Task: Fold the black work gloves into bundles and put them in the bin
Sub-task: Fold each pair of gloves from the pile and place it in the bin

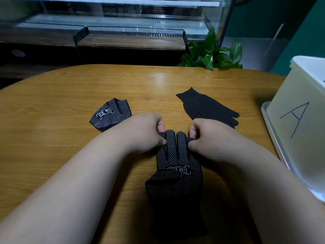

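**Both hands pinch the fingertip end of a dotted glove**

The left hand (149,131) and the right hand (209,138) each grip one outer finger of a black dotted glove (177,173). On each hand the thumb and fingers are curled tight on the fabric. The left hand takes the glove's left edge and the right hand its right edge. The glove's two middle fingers lie flat and free between the hands.

The dotted glove lies on a wooden table (70,147) directly in front of the person. Its long axis runs straight away from the body, with the cuff nearest the person and the fingertips at the far end, where both hands hold it. Both hands are equally close to it. A fold from here would probably bring the fingertip end back along that axis toward the cuff.

To the far left of the dotted glove lies a folded glove (110,114), dots and a white printed mark facing up. To its far right, just beyond the right hand, a plain glove (207,107) lies flat and unfolded. Further right of the dotted glove stands a white bin (302,120) marked with a blue letter A, on the right hand's side. Its inside is not visible.
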`<state>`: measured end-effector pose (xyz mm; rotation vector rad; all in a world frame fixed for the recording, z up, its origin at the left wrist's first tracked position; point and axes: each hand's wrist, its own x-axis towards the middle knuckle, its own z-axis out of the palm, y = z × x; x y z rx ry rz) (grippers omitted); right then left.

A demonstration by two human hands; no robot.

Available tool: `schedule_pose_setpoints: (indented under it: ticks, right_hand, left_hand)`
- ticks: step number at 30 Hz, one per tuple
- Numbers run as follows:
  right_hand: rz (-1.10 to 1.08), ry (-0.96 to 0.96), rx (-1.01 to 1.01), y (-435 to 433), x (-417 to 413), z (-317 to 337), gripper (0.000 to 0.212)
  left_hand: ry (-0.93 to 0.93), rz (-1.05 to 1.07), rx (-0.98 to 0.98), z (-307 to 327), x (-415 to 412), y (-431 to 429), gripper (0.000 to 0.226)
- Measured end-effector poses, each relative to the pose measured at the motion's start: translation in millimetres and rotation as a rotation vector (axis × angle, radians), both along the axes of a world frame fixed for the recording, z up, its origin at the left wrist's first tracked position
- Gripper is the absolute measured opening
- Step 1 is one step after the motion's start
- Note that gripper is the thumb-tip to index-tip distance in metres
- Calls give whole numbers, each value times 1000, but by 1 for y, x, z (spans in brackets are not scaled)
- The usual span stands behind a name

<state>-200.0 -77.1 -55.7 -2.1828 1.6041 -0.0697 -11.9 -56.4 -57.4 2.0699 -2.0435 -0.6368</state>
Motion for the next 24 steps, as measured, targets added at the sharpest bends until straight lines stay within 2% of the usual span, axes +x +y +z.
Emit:
schedule_pose_setpoints:
  ticks: [3, 6, 8, 11, 15, 18, 21, 24]
  right_hand:
    - [-24, -160, -11, 5, -7, -1, 14]
    - [-21, -325, -16, 16, -12, -3, 26]
    - [14, -369, -60, 26, -16, -1, 28]
    - [99, -326, -121, 44, -22, 6, 19]
    - [205, -213, -168, 65, -26, 7, 18]
    - [296, -125, -186, 75, -27, 2, 21]
    - [346, -78, -194, 82, -30, -2, 9]
    - [390, -82, -193, 85, -35, 1, 20]
  left_hand:
    - [189, 64, -111, -6, 2, 13, 26]
    - [481, 110, -188, -14, -1, 31, 26]
    - [568, 100, -228, -14, -4, 45, 26]
    - [510, 70, -304, -9, -8, 65, 25]
    - [396, -91, -383, -12, -8, 83, 33]
    - [366, -192, -351, -20, -7, 93, 21]
    - [278, -313, -378, -27, -7, 102, 17]
    - [275, -319, -414, -26, -5, 107, 17]
